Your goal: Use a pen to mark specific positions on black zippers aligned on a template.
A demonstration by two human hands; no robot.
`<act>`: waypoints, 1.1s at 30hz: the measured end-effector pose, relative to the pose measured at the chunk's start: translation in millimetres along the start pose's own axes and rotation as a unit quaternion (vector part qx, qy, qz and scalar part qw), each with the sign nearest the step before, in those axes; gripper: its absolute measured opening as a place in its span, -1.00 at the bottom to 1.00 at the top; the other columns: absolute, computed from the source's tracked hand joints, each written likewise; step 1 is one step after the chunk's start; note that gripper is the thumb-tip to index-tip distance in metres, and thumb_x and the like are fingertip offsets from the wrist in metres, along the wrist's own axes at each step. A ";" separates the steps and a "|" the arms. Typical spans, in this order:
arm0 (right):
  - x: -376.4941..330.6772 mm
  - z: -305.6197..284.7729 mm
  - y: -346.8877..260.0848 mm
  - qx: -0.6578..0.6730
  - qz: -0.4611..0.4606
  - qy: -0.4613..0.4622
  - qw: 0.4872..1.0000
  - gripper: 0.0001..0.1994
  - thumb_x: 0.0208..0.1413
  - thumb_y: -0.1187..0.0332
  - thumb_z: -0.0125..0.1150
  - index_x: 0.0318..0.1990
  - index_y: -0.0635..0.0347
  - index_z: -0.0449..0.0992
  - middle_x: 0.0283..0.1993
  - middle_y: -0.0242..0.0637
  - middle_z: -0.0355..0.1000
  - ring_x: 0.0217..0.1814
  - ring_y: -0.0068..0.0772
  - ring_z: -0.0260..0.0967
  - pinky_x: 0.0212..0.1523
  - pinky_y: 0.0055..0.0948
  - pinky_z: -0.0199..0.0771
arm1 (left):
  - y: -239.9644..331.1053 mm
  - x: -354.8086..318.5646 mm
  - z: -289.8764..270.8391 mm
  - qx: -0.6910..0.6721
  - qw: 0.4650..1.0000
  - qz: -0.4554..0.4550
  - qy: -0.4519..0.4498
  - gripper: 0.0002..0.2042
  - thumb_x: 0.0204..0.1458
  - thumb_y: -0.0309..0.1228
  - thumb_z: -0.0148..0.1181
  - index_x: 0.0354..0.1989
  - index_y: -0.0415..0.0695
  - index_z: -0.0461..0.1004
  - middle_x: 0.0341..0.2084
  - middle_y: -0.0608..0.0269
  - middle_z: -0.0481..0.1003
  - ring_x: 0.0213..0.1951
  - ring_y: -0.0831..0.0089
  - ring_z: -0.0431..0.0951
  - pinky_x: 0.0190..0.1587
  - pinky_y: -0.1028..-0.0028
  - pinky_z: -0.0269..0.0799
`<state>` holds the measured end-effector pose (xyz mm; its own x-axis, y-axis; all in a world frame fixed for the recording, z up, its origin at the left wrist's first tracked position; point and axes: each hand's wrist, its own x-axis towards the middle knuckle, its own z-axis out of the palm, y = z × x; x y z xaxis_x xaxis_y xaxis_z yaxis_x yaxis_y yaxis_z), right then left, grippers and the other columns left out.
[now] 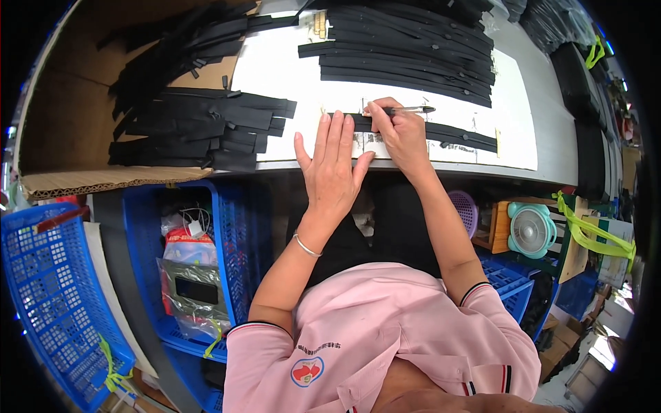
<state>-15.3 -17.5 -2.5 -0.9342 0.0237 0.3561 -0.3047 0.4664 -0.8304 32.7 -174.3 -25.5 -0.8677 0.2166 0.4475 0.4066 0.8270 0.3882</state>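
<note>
A black fabric strip [461,135] lies across the white board [518,96] near its front edge. My left hand [332,168] rests flat with fingers spread, its fingertips over the strip's left part. In my right hand [406,141] is a pen [418,109] with a clear barrel, pinched between thumb and fingers, its rear end pointing right. The pen's tip is hidden by my fingers at the strip. Dark marks show on the board around the strip. Beyond my hands, a stack of black strips [406,51] lies side by side on the board.
More black strips [175,127] are heaped at the left, partly in a cardboard box [76,110]. Below the table edge stand a blue basket [237,255] holding bags and a phone, another blue basket [51,289], and a small teal fan [531,230] at the right.
</note>
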 end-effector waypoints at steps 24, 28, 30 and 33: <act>-8.2 -24.5 -6.3 0.090 0.069 -0.035 0.993 -0.74 0.33 0.38 0.18 -0.37 0.35 0.64 -0.42 -0.38 0.59 -0.53 -0.74 0.32 -0.48 -0.62 0.31 | 1.4 0.5 0.3 0.013 1.000 0.000 -0.015 -0.35 0.14 -0.10 0.32 0.36 -0.18 0.36 0.36 0.10 0.35 0.44 0.19 0.23 0.45 -0.18 -0.26; -15.9 -64.1 5.1 0.070 0.079 0.100 0.989 -0.76 0.33 0.37 0.18 -0.35 0.32 0.64 -0.57 -0.42 0.53 -0.59 -0.81 0.26 -0.57 -0.62 0.23 | -0.2 -0.1 -0.9 0.017 1.000 0.001 -0.018 -0.36 0.17 -0.11 0.29 0.36 -0.18 0.36 0.37 0.09 0.33 0.45 0.16 0.21 0.46 -0.17 -0.29; -15.9 -81.1 20.3 0.006 0.080 0.132 0.988 -0.74 0.32 0.37 0.20 -0.38 0.36 0.63 -0.52 -0.38 0.55 -0.60 -0.78 0.27 -0.58 -0.61 0.22 | 1.4 0.5 -0.3 0.018 1.000 0.005 -0.020 -0.36 0.18 -0.11 0.28 0.37 -0.19 0.35 0.37 0.09 0.33 0.46 0.16 0.19 0.47 -0.15 -0.31; -17.6 -85.6 30.9 -0.027 0.088 0.100 0.991 -0.72 0.31 0.39 0.22 -0.42 0.42 0.60 -0.47 -0.36 0.57 -0.58 -0.75 0.30 -0.56 -0.61 0.23 | 0.9 0.3 -0.6 0.025 0.999 0.006 -0.027 -0.36 0.19 -0.10 0.27 0.38 -0.19 0.33 0.37 0.09 0.33 0.47 0.16 0.17 0.47 -0.15 -0.32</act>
<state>7.6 72.2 2.3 -0.9150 0.2813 0.2892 -0.1238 0.4866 -0.8648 32.9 -173.8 -24.5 -0.8777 0.2526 0.4071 0.4031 0.8486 0.3426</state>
